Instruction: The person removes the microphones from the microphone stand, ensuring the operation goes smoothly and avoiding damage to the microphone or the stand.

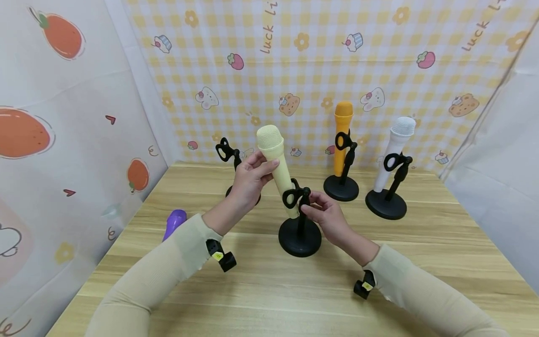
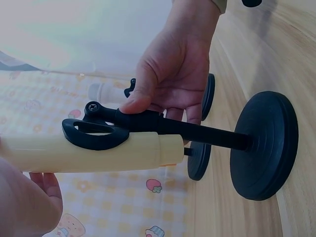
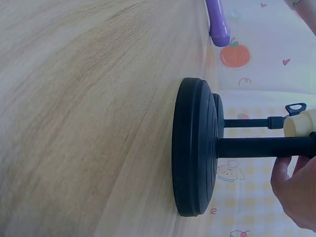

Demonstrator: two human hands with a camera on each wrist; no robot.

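A pale yellow microphone (image 1: pixel 275 164) sits tilted in the black clip (image 1: pixel 291 195) of a round-based stand (image 1: pixel 300 238) at the middle of the wooden table (image 1: pixel 269 290). My left hand (image 1: pixel 251 178) grips the microphone's body just below its head. My right hand (image 1: pixel 324 213) pinches the stand's post right under the clip. In the left wrist view the microphone (image 2: pixel 94 150) lies through the clip (image 2: pixel 94 134), and the right hand's fingers (image 2: pixel 170 79) hold the post (image 2: pixel 197 132). The right wrist view shows the stand base (image 3: pixel 195 148) on edge and the fingers (image 3: pixel 296 185) round the post.
An orange microphone (image 1: pixel 343 135) and a white one (image 1: pixel 393 150) stand in their own stands at the back right. An empty stand (image 1: pixel 229 154) is behind my left hand. A purple microphone (image 1: pixel 174 222) lies on the table at the left. Patterned cloth walls close in three sides.
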